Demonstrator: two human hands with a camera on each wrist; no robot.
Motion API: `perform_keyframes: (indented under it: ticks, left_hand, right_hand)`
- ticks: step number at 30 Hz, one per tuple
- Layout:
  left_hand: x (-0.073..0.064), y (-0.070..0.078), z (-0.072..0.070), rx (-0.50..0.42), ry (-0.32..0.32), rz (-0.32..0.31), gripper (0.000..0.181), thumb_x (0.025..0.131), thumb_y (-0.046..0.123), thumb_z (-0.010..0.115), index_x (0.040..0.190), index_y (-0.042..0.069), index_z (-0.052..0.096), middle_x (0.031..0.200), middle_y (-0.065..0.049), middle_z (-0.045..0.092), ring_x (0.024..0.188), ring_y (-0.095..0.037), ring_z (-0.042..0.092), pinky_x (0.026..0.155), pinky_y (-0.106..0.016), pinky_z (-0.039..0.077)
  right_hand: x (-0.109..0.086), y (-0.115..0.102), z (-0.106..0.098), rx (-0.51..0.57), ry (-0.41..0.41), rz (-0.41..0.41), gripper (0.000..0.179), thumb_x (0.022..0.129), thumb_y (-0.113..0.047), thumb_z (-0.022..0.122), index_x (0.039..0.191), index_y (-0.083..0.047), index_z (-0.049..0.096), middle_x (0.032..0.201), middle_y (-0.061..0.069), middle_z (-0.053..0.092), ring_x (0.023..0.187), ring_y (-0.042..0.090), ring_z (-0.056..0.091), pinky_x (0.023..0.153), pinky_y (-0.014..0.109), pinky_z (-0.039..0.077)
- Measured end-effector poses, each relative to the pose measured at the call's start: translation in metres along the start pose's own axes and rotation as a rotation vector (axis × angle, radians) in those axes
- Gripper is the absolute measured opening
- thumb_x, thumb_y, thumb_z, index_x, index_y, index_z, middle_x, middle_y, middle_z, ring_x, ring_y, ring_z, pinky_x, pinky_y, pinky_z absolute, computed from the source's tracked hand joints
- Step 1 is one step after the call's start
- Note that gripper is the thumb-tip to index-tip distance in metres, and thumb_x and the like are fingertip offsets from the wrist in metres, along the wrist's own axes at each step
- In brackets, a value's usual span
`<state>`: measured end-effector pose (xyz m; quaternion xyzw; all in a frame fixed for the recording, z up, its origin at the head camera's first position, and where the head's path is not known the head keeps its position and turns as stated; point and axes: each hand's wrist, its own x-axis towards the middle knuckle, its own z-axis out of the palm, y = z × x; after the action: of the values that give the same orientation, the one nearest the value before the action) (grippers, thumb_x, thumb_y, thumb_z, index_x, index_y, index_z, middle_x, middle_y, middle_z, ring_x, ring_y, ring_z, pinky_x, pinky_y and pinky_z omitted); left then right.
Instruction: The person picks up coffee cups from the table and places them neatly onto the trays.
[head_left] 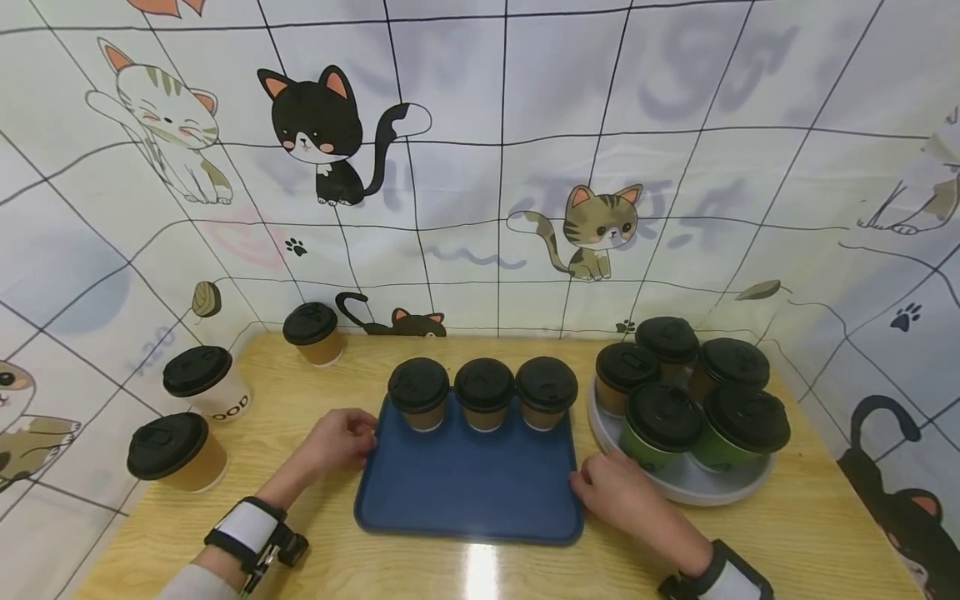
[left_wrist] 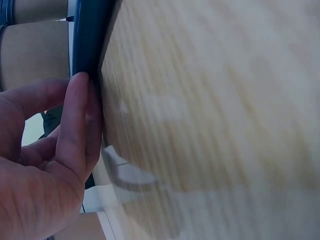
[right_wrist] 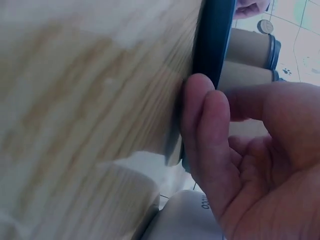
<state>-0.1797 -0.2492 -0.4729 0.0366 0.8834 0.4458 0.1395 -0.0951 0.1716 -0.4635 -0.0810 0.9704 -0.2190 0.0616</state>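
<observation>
A blue rectangular tray lies in the middle of the table in the head view. Along its far side stand three brown paper cups with black lids: a left cup, a middle cup and a right cup. My left hand pinches the tray's left edge; the left wrist view shows the fingertips right at the rim. On the opposite edge my right hand grips the tray between thumb and fingers, with two fingertips against its side in the right wrist view.
At the right, a round grey-white tray holds several black-lidded cups, green ones in front. Left of the blue tray stand a brown cup, a white cup and another brown cup. A cat-patterned cloth walls the table.
</observation>
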Motion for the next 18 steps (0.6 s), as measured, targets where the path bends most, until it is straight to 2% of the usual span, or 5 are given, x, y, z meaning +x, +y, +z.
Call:
perform_keyframes:
  ticks: [3,7,13,18]
  left_hand:
    - [0.005,0.001,0.001,0.014,0.006,-0.001,0.030,0.093,-0.001,0.067,0.121,-0.008,0.066,0.086,-0.008,0.066,0.069,-0.018,0.065,0.063,-0.031,0.056]
    - [0.013,0.002,-0.001,0.016,0.027,-0.026,0.031,0.094,0.001,0.067,0.123,-0.007,0.066,0.088,-0.009,0.068,0.070,-0.018,0.065,0.064,-0.032,0.056]
    - [0.025,-0.001,-0.003,-0.028,0.053,-0.035,0.030,0.095,0.003,0.069,0.123,-0.008,0.067,0.095,-0.012,0.069,0.074,-0.018,0.067,0.066,-0.032,0.059]
    - [0.033,-0.002,-0.003,-0.057,0.055,-0.037,0.029,0.096,0.004,0.069,0.122,-0.007,0.067,0.097,-0.013,0.069,0.077,-0.017,0.067,0.068,-0.032,0.060]
  right_hand:
    - [-0.002,0.001,0.000,-0.019,-0.001,-0.017,0.053,0.097,-0.014,0.067,0.050,-0.019,0.043,0.046,-0.010,0.034,0.043,0.010,0.036,0.048,0.028,0.032]
    - [0.002,-0.001,-0.001,0.002,0.005,-0.002,0.048,0.098,-0.013,0.067,0.055,-0.017,0.047,0.050,-0.007,0.041,0.047,0.013,0.041,0.050,0.031,0.036]
    - [0.003,-0.004,-0.004,0.033,-0.036,0.028,0.043,0.101,-0.013,0.064,0.059,-0.017,0.055,0.050,-0.006,0.050,0.047,0.014,0.047,0.051,0.032,0.039]
    - [0.006,-0.003,-0.003,0.021,-0.032,0.016,0.045,0.101,-0.012,0.064,0.057,-0.017,0.055,0.048,-0.007,0.049,0.045,0.013,0.046,0.050,0.031,0.039]
